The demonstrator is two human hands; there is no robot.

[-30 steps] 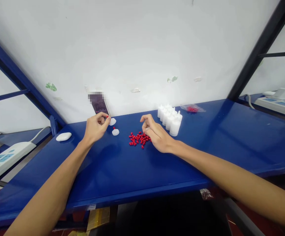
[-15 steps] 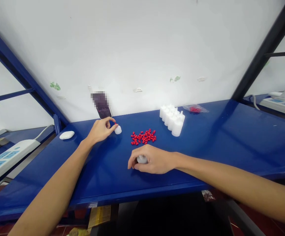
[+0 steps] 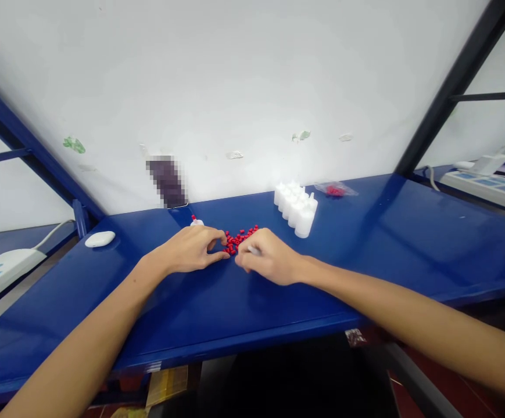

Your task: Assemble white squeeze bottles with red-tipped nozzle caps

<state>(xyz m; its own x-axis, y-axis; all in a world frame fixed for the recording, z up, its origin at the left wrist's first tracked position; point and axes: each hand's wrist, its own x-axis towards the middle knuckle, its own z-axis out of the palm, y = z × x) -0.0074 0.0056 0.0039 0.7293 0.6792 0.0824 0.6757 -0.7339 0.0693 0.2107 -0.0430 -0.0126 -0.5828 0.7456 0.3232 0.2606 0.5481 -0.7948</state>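
My left hand (image 3: 193, 248) reaches over the table with thumb and fingers apart. Its fingertips are at the left edge of a scatter of small red caps (image 3: 242, 232). My right hand (image 3: 274, 256) is closed around a small white squeeze bottle (image 3: 254, 251), just in front of the caps; most of the bottle is hidden by the fingers. Behind my left hand stands another white bottle (image 3: 196, 222) with a red cap on its tip, its lower part hidden. To the right, white bottles (image 3: 298, 210) with bare nozzles stand upright in close rows.
A clear bag (image 3: 336, 190) with red caps lies on the blue table (image 3: 365, 244) near the wall. A phone (image 3: 170, 183), blurred out, leans against the wall. A white rounded case (image 3: 100, 239) lies at the left. Power strips (image 3: 6, 273) sit beyond the frame posts.
My left hand has let go of the capped bottle and moved right to the red caps. My right hand has moved slightly away from me, towards the caps, with its bottle. The view has shifted.
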